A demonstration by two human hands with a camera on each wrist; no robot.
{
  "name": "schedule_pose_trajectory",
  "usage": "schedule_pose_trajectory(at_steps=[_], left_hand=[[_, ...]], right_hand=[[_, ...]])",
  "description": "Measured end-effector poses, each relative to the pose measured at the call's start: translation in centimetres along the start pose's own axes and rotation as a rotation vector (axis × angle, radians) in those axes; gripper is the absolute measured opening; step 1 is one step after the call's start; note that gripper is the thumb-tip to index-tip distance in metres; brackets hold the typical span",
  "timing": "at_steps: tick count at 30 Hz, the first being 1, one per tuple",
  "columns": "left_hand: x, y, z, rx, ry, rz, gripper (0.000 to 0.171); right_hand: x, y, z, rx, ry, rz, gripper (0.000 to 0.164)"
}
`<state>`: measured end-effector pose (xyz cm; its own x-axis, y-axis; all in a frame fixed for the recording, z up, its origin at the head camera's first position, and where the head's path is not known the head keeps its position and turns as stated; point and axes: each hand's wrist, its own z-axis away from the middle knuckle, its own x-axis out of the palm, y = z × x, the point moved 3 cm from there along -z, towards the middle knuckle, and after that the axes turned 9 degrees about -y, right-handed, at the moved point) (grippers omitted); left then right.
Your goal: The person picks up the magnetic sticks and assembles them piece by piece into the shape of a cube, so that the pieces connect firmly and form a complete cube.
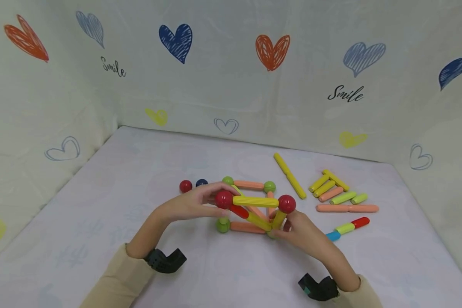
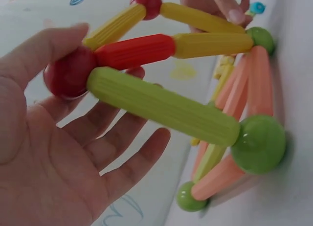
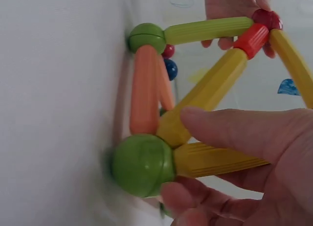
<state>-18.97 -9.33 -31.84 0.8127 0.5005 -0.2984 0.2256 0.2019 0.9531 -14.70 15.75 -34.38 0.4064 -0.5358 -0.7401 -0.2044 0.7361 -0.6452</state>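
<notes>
A frame of magnetic sticks and balls stands on the table, its base made of green balls (image 2: 258, 144) and orange sticks (image 1: 248, 227). Between thumb and fingers, my left hand (image 1: 192, 203) pinches the red ball (image 2: 71, 72) at the raised left corner. A light green stick (image 2: 164, 106) and a red stick (image 2: 134, 51) run down from it. My right hand (image 1: 304, 233) grips a yellow stick (image 3: 215, 159) near the front right green ball (image 3: 143, 165), thumb against the yellow diagonal stick (image 3: 205, 96). Another yellow stick (image 1: 256, 202) joins the two red balls along the top.
Behind my left hand lie a loose red ball (image 1: 185, 186) and a navy ball (image 1: 202, 182). To the right are a long yellow stick (image 1: 290, 175), several short sticks (image 1: 342, 197), a long orange stick (image 1: 347, 208) and a blue-green-red stick (image 1: 345, 229). Heart-printed cloth (image 1: 231, 90) walls the back.
</notes>
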Motion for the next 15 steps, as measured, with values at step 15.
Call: schedule_pose_trajectory(at_steps=[15], left_hand=[[1.3, -0.2, -1.3, -0.047, 0.186, -0.111, 0.032]], right_hand=[[1.1, 1.4, -1.0, -0.162, 0.024, -0.080, 0.027]])
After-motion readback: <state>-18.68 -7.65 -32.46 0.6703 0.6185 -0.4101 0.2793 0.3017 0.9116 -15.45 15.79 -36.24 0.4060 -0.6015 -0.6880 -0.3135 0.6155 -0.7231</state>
